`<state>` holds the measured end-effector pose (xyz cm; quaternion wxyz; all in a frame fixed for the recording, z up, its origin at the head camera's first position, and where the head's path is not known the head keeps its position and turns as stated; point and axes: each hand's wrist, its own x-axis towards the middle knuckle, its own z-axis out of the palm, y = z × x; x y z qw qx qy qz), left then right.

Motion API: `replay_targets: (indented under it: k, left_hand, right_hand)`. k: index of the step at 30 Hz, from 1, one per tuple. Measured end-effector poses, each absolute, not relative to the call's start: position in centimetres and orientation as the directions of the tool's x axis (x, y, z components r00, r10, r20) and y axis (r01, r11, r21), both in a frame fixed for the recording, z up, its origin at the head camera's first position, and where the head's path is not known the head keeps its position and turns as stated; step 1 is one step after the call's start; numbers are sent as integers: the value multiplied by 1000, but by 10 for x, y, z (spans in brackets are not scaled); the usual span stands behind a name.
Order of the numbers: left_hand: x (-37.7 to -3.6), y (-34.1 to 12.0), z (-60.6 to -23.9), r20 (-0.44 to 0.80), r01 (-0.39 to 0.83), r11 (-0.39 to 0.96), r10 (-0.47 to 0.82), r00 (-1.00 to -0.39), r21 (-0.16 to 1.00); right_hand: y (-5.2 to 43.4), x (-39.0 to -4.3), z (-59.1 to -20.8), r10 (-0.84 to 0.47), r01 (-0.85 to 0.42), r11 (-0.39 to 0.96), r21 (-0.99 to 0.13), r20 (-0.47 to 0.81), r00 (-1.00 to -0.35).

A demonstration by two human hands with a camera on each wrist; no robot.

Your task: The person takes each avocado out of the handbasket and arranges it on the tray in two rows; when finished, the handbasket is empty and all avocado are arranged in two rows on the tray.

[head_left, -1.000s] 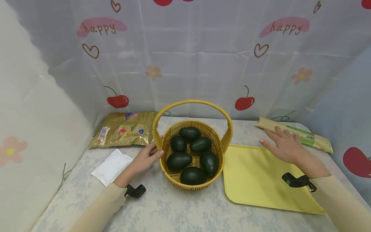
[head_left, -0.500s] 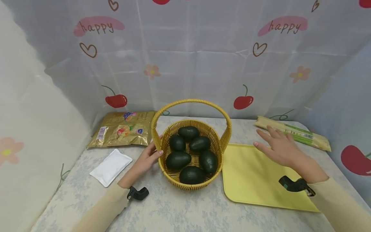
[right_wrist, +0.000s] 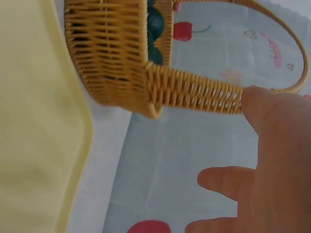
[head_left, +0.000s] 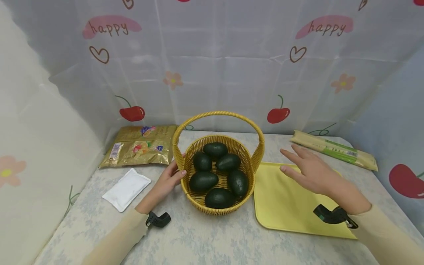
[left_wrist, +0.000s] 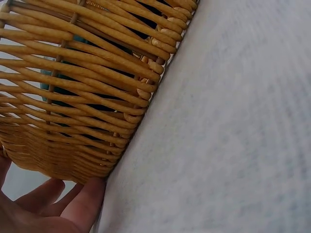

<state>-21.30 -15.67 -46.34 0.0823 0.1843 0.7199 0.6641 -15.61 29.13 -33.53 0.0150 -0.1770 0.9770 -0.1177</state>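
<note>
A yellow wicker basket (head_left: 214, 211) with a tall arched handle stands mid-table, several dark green avocados (head_left: 219, 198) lying inside. My left hand (head_left: 168, 181) rests against its left side, thumb at the rim and the other fingers along the outer wall, partly hidden behind the handle's base. In the left wrist view, fingertips (left_wrist: 87, 199) touch the woven wall low down, close to the tablecloth. My right hand (head_left: 313, 171) hovers over the yellow tray (head_left: 281, 206), fingers spread and holding nothing. From the right wrist, its thumb overlaps the basket handle (right_wrist: 194, 91), though the head view shows them apart.
A gold foil food bag (head_left: 142, 145) lies at the back left, with a white packet (head_left: 126, 189) in front of it. Toward the back right is a long, narrow beige-and-green package (head_left: 334, 150). A printed curtain (head_left: 218, 84) closes off the back.
My right hand has moved left over the tray, toward the basket, away from the long package. The left hand stays at the basket's side, and the avocados lie as before.
</note>
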Motion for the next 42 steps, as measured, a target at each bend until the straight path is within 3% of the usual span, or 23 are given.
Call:
replay_targets:
  k: [13,28,42]
  left_hand:
    - [-214,-156,-463,131,164,59,373,-919,985]
    - [-213,-156,-465,135,169,58,373,-918,984]
    - [-212,-156,-464,141,173,54,375,-916,983]
  right_hand:
    - [239,-136,-322,-503,-472,830,-296,-32,-864]
    - [170,-154,-345,-767,-717,592,-367,16,-641]
    - [137,-176,-367,-893,-757,420,-500,-78,-444]
